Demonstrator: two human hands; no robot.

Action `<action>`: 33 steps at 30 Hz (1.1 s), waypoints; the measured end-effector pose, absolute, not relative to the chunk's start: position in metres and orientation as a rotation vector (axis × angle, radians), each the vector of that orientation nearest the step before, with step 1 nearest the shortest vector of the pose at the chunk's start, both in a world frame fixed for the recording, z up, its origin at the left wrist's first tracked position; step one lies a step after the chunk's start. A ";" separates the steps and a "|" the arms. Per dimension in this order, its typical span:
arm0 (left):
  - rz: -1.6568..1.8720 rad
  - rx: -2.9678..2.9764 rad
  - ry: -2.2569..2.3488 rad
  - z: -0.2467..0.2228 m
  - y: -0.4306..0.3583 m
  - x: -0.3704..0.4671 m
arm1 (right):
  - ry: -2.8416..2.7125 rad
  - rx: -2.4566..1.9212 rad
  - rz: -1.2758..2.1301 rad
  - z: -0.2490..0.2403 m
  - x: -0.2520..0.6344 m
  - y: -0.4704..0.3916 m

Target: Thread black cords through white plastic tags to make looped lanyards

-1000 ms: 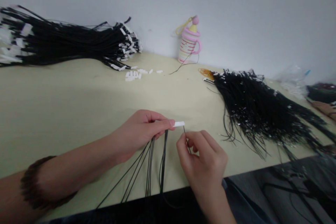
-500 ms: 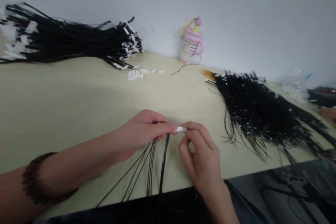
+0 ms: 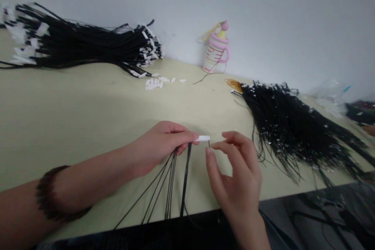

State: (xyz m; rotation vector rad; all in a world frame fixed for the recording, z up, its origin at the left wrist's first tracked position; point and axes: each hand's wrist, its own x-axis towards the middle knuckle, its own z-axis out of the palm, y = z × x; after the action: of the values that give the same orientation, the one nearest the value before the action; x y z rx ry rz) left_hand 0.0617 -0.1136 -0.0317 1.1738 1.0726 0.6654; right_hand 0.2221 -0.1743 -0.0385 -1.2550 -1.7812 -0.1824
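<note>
Over the worktop (image 3: pixel 117 113), the left hand (image 3: pixel 164 143) grips a white connector (image 3: pixel 203 138) by one end, apparently leaving the other exposed; the right hand (image 3: pixel 238 174) is at a black wire (image 3: pixel 209 144) there, whether pinching it I cannot tell.

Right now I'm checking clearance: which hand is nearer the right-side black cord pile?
Right. The right hand is left of the pile; the left hand is farther left.

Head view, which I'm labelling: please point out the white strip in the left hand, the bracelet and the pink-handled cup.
White strip (image 3: pixel 204 138), head view: middle of its exposed part.
Bracelet (image 3: pixel 45 194), head view: its dark band.
Pink-handled cup (image 3: pixel 214 52), head view: its striped body.
</note>
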 end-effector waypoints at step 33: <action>0.683 1.348 1.136 -0.033 -0.119 0.065 | -1.651 -1.456 0.709 -0.043 0.199 -0.181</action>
State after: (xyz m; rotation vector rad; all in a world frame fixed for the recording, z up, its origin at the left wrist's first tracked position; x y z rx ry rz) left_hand 0.0653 -0.1191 -0.0333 1.3485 1.1364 0.6829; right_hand 0.1990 -0.1812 -0.0435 -1.4558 -1.6506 0.7088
